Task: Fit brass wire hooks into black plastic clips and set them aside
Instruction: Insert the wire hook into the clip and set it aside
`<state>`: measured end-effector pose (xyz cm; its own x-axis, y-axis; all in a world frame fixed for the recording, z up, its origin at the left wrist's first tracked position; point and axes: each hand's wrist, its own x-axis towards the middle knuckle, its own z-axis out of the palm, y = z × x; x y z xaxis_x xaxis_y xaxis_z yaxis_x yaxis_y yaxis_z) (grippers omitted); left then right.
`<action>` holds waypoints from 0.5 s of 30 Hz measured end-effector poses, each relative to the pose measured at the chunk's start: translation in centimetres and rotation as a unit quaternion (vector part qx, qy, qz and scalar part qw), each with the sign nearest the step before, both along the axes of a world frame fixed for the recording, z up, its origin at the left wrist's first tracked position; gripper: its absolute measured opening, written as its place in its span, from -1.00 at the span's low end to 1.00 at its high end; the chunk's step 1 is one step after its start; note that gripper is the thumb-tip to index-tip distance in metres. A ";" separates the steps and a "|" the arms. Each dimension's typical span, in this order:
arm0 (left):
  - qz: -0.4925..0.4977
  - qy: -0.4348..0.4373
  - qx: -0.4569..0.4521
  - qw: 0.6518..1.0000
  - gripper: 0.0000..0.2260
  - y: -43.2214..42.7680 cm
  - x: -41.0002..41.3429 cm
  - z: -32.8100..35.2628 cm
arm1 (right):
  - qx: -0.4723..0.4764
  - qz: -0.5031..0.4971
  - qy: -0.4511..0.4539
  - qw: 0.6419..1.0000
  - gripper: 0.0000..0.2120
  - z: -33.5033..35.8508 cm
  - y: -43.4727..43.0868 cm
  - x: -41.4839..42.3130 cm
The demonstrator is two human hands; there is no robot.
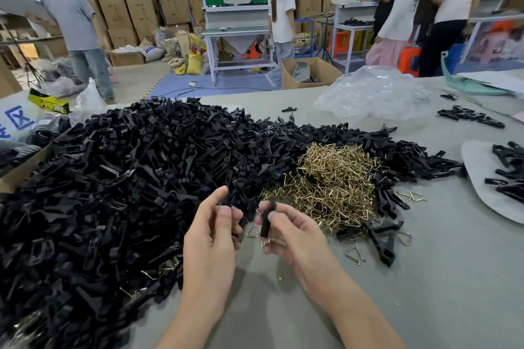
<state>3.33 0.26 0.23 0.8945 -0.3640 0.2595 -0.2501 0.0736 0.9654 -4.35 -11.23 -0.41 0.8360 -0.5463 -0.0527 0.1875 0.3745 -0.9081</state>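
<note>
- Right hand [286, 231] grips a black clip [266, 219] upright between thumb and fingers, just above the table [425, 278].
- A brass hook [264, 240] pokes out below that clip, against the fingers.
- Left hand [214, 231] is raised just beside it, fingers curled, thumb close to forefinger. Against the dark parts behind, I cannot tell whether it pinches anything.
- Huge clip pile [127, 178] sprawls across the table's left and far side.
- Hook heap [334, 181] glints just beyond the right hand, touching the pile.
- Loose hooks [354, 253] and a few stray clips [382, 241] lie near the right wrist.
- Far right, more clips [507, 170] rest on a grey sheet [482, 187].
- Crumpled clear bag [374, 93] sits at the table's back edge.
</note>
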 end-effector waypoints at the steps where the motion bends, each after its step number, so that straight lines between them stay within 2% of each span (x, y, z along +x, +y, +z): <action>1: -0.003 0.011 -0.005 1.000 -0.73 0.0 0.1 0.0 | 0.015 -0.004 -0.003 1.000 -0.77 0.0 -0.1 0.1; 5: -0.013 0.046 -0.011 0.999 -0.75 0.2 0.5 -0.1 | 0.049 -0.013 -0.011 0.999 -0.82 -0.2 -0.3 0.1; 7: -0.001 0.031 0.019 0.999 -0.78 0.3 0.7 -0.3 | 0.056 -0.024 -0.012 0.998 -0.83 -0.3 -0.4 0.2; 9: 0.013 -0.020 0.098 0.995 -0.82 0.5 1.0 -0.7 | 0.074 -0.040 -0.017 0.996 -0.86 -0.2 -0.6 0.2; 11: 0.010 -0.087 0.194 0.977 -0.83 0.6 1.1 -1.1 | 0.100 -0.052 -0.028 0.993 -0.75 0.0 -0.7 0.1; 13: 0.020 -0.196 0.295 0.935 -0.80 0.6 0.7 -1.3 | 0.112 -0.057 -0.035 0.991 -0.67 0.2 -0.8 0.0; 15: 0.039 -0.275 0.327 0.903 -0.80 0.3 0.4 -1.3 | 0.112 -0.056 -0.036 0.991 -0.71 0.3 -0.8 -0.2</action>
<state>3.75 0.60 -1.02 0.7254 -0.5414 0.4252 -0.6850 -0.5064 0.5238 -4.50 -12.05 -0.09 0.7771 -0.6169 -0.1248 0.3010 0.5383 -0.7871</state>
